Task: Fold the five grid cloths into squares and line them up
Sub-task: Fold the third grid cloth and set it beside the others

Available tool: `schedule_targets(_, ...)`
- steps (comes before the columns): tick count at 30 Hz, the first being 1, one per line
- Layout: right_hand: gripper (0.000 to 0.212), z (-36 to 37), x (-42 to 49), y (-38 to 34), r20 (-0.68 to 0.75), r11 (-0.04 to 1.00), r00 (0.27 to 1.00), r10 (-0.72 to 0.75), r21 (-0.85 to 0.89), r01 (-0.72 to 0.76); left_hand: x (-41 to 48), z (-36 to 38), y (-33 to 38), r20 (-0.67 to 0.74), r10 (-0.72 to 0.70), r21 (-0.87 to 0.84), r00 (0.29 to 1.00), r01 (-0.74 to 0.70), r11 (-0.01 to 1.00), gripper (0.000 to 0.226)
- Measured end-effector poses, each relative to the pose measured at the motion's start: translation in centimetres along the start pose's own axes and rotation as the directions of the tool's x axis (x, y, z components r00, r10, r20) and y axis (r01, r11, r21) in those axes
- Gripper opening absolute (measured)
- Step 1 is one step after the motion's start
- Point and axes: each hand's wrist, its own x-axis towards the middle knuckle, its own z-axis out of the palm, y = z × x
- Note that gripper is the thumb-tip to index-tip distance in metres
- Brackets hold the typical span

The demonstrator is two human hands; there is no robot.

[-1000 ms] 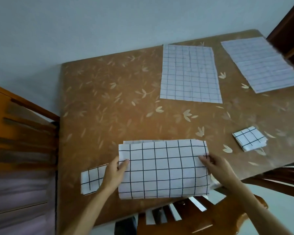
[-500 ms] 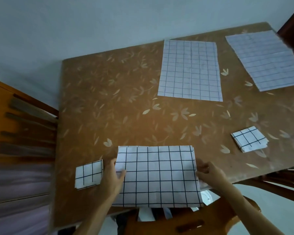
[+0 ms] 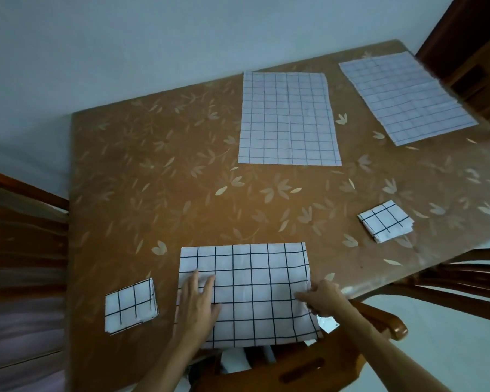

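Observation:
A half-folded white grid cloth [image 3: 255,290] lies at the table's near edge, its front hanging slightly over. My left hand [image 3: 198,304] rests flat on its left part, fingers spread. My right hand [image 3: 321,299] pinches the cloth's right edge. A small folded square [image 3: 129,305] sits to the left of it, and another folded square [image 3: 385,220] lies to the right. Two unfolded grid cloths lie flat farther back, one in the middle [image 3: 287,118] and one at the far right [image 3: 406,96].
The brown leaf-patterned table [image 3: 153,179] stands against a pale wall. Wooden chairs flank it: one at the left [image 3: 20,244], one at the near edge under my arms [image 3: 294,366], one at the right [image 3: 464,281]. A dark wooden piece stands at the far right corner [image 3: 470,52].
The cloth I held up by both sides has been laid down on the table. My left hand has gone from gripping its edge to pressing flat on it.

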Motion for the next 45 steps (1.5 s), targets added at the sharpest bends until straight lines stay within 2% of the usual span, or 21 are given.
schedule_targets(3,0.038,0.9,-0.4,-0.5,-0.113,0.999,0.994,0.015,-0.048,-0.02,0.5,-0.6,0.1,0.013,0.011,0.008,1.0,-0.011,1.0,0.069)
schedule_targets(5,0.061,1.4,-0.9,-1.1,-0.183,0.994,0.982,0.052,-0.081,-0.068,0.6,-0.8,0.2,0.027,0.022,0.017,0.999,-0.023,1.0,0.068)
schedule_targets(7,0.084,1.5,-1.8,-1.9,-0.194,0.99,0.977,0.085,-0.094,-0.105,0.6,-1.0,0.2,0.043,0.025,0.029,0.999,-0.027,0.999,0.068)
schedule_targets(10,0.094,2.0,-2.6,-2.3,-0.146,0.983,0.977,0.154,0.122,-0.137,0.5,-1.1,-0.2,0.059,0.04,0.017,0.997,-0.041,0.999,0.067)
schedule_targets(12,0.085,2.3,-3.1,-2.2,-0.136,0.977,0.978,0.158,0.165,-0.135,0.6,-1.3,-0.4,0.08,0.052,0.004,0.995,-0.052,0.999,0.067)
schedule_targets(15,0.061,2.5,-3.6,-2.3,-0.145,0.977,0.973,0.177,0.141,-0.157,0.8,-1.6,-1.0,0.117,0.079,0.015,0.99,-0.081,0.997,0.065)
schedule_targets(18,0.061,3.4,-3.6,-2.4,-0.139,0.974,0.973,0.185,0.156,-0.163,1.0,-1.7,-1.8,0.135,0.128,0.029,0.982,-0.133,0.991,0.064)
schedule_targets(20,0.05,4.7,-2.9,-1.8,-0.148,0.976,0.973,0.178,0.154,-0.155,1.2,-1.8,-2.2,0.15,0.151,0.032,0.977,-0.158,0.987,0.064)
schedule_targets(23,0.027,4.7,-4.5,-3.0,-0.147,0.948,0.97,0.192,0.282,-0.145,1.5,-2.2,-2.3,0.166,0.199,0.001,0.966,-0.202,0.979,0.063)
schedule_targets(25,0.023,4.4,-5.5,-3.4,-0.156,0.892,0.961,0.227,0.43,-0.141,1.7,-2.6,-1.9,0.151,0.248,-0.022,0.957,-0.248,0.969,0.063)
schedule_targets(27,0.034,4.4,-5.6,-3.1,-0.201,0.829,0.949,0.242,0.552,-0.094,1.7,-3.0,-0.9,0.145,0.303,-0.064,0.942,-0.296,0.953,0.063)
schedule_targets(32,0.096,3.9,-6.1,-3.7,-0.236,0.549,0.936,0.262,0.834,0.057,0.7,-4.4,2.7,0.134,0.482,-0.236,0.866,-0.444,0.864,0.064)
schedule_targets(35,0.082,3.6,-7.0,-4.8,-0.37,0.379,0.89,0.264,0.889,0.257,-0.3,-5.0,4.3,0.064,0.584,-0.307,0.809,-0.541,0.783,0.07)
schedule_targets(37,0.081,3.6,-6.9,-5.1,-0.398,0.252,0.858,0.324,0.911,0.327,-1.0,-5.3,5.1,0.024,0.633,-0.355,0.774,-0.586,0.729,0.079)
schedule_targets(39,0.075,3.9,-6.4,-5.5,-0.341,0.174,0.886,0.315,0.938,0.3,-1.3,-5.5,5.7,0.016,0.679,-0.343,0.734,-0.633,0.694,0.088)
schedule_targets(42,0.026,5.1,-7.6,-6.9,-0.223,0.142,0.953,0.203,0.97,0.197,-0.5,-4.9,5.3,0.008,0.742,-0.158,0.671,-0.731,0.663,0.088)
schedule_targets(45,0.017,6.6,-8.1,-7.8,-0.1,0.054,0.983,0.151,0.994,0.093,0.3,-4.3,4.1,0.085,0.739,-0.046,0.668,-0.738,0.673,0.099)
